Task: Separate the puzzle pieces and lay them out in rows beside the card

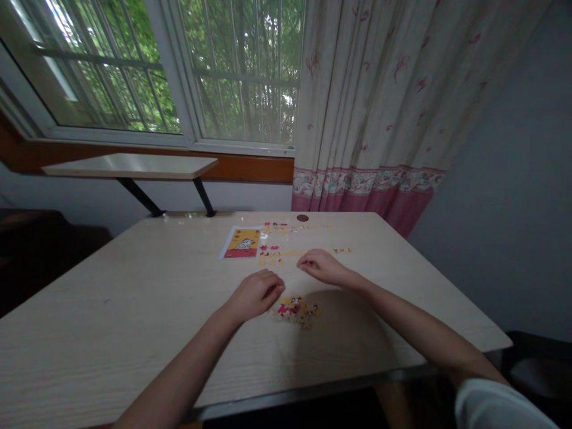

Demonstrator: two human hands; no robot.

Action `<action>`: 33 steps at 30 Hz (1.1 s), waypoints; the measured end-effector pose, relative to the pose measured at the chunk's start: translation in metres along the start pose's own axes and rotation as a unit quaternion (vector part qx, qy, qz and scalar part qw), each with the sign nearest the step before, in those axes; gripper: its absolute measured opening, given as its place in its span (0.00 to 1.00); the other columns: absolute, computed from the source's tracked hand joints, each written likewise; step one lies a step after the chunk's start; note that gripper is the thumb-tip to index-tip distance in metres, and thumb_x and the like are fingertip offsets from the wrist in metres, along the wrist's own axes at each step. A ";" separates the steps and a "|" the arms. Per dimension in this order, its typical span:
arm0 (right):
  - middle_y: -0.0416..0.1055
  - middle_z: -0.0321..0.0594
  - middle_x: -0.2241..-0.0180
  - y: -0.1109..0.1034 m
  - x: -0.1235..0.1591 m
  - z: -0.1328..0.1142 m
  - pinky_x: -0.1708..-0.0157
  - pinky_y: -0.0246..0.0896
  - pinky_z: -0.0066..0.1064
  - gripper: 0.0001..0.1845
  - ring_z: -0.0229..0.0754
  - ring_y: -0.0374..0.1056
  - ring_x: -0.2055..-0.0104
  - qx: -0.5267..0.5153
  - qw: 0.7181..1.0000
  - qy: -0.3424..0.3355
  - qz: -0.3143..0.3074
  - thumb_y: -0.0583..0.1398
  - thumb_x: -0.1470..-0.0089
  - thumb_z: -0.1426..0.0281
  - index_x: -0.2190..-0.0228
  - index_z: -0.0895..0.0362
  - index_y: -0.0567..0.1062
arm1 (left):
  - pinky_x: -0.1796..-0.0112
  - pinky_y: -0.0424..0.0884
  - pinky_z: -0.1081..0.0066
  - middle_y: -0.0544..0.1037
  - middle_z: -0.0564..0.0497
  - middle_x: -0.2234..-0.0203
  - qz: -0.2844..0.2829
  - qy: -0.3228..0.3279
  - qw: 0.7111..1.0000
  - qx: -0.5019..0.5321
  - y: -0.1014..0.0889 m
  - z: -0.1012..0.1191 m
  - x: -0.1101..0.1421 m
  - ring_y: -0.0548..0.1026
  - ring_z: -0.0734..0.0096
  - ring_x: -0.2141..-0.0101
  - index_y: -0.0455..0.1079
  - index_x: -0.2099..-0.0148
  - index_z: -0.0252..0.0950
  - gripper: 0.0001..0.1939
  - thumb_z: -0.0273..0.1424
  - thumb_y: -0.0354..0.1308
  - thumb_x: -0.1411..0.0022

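My left hand [257, 295] rests on the table just left of a loose heap of small jigsaw puzzle pieces [292, 308] in red, yellow and white. Its fingers are curled in toward the thumb, and whatever they may hold is hidden. Farther out, my right hand [325, 267] is bent with fingers and thumb drawn together beside the laid-out rows of yellow and red pieces [270, 255]. Anything in that pinch is too small to make out. A picture sheet [241, 243] showing a white animal on yellow and red lies left of those rows.
Another row of pieces [277, 224] runs along the back of the wooden table [134, 298], close to a round dark disc [302, 218]. A raised shelf [134, 165] on black legs stands at the back left. Behind are a window and a patterned curtain [366, 107].
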State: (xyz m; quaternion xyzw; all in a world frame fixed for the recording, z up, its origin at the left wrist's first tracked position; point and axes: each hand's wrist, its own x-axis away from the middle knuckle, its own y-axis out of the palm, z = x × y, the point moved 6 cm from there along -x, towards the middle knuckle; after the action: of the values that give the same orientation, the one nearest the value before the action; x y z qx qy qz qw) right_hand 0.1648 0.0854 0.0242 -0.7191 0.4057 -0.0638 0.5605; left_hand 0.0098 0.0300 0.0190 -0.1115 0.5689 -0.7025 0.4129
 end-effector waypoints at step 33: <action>0.72 0.37 0.70 0.020 0.031 -0.028 0.60 0.58 0.28 0.07 0.37 0.66 0.64 -0.132 0.986 -0.003 -0.098 0.63 0.55 0.69 0.70 0.56 0.76 | 0.61 0.61 0.68 0.70 0.50 0.68 -0.033 0.034 0.994 0.099 0.017 0.016 -0.006 0.66 0.68 0.63 0.67 0.64 0.36 0.05 0.28 0.51 0.40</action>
State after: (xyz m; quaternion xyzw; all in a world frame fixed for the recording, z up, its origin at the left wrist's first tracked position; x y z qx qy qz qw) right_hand 0.1595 0.0431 0.0067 -0.8231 0.3370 -0.0621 0.4528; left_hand 0.0317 0.0222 0.0106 -0.0648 0.5058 -0.7722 0.3791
